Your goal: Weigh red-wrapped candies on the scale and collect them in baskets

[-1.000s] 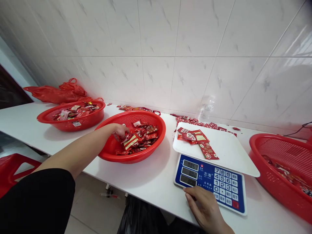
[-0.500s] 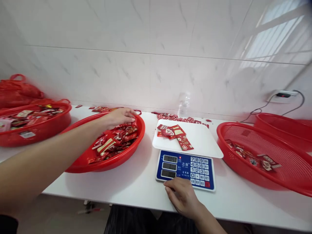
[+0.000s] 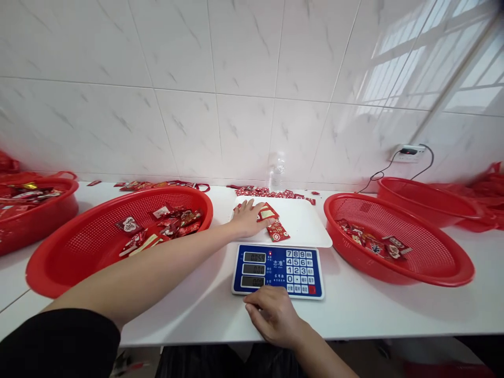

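My left hand [image 3: 250,219] lies palm down with fingers spread over red snack packets [image 3: 279,231] on the white pan [image 3: 305,226] of a digital scale. It covers part of the packets; whether it grips one is hidden, but the fingers look stretched out. My right hand [image 3: 273,315] rests at the front edge of the scale's blue keypad panel [image 3: 279,262], fingers curled in and nothing visible in them. Under my left forearm stands a large red plastic basket [image 3: 90,231] with loose packets [image 3: 169,223] in it.
To the right, another red basket [image 3: 433,252] holds several packets, with a further basket [image 3: 429,199] behind it. A filled basket [image 3: 43,215] stands far left. Behind the scale are a clear bottle [image 3: 276,173] and scattered red packets [image 3: 252,191]. A cord runs to a wall socket [image 3: 409,153].
My left hand has moved right, from the left basket to the packets on the scale pan. The view has turned right. My right hand stays by the keypad.
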Available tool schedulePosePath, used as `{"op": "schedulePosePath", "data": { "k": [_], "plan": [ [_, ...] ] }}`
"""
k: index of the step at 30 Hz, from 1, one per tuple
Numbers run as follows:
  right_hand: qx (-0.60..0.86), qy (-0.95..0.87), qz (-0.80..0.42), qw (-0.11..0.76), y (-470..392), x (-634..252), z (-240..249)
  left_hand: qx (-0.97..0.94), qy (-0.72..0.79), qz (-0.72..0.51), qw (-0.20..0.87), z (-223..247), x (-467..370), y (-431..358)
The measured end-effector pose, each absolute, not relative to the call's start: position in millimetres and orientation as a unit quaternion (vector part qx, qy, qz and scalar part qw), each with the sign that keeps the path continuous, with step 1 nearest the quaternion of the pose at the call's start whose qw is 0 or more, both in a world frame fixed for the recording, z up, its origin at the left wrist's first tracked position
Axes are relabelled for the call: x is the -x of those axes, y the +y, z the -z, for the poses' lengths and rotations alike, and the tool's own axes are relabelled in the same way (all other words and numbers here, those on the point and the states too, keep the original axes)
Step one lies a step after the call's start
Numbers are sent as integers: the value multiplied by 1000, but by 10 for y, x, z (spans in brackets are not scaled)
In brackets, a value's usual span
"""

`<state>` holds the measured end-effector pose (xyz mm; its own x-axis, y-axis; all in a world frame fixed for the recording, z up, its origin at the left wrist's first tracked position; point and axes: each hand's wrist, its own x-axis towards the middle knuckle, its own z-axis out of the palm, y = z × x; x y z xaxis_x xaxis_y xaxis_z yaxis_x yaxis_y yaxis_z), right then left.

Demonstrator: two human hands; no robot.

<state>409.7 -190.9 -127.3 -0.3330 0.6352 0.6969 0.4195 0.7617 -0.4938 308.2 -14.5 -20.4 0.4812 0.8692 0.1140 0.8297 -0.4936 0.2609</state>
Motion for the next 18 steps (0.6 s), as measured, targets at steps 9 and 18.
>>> {"op": "schedulePosePath", "data": {
  "k": [9, 18],
  "plan": [
    [323, -811, -107, 475, -1881, -4095, 1262, -877, 468, -76, 71, 254, -3279, -190],
    [325, -810, -94, 478, -1876, -4101, 1265, -850, 390, -340, 98, 107, -2955, -388]
  ]
}}
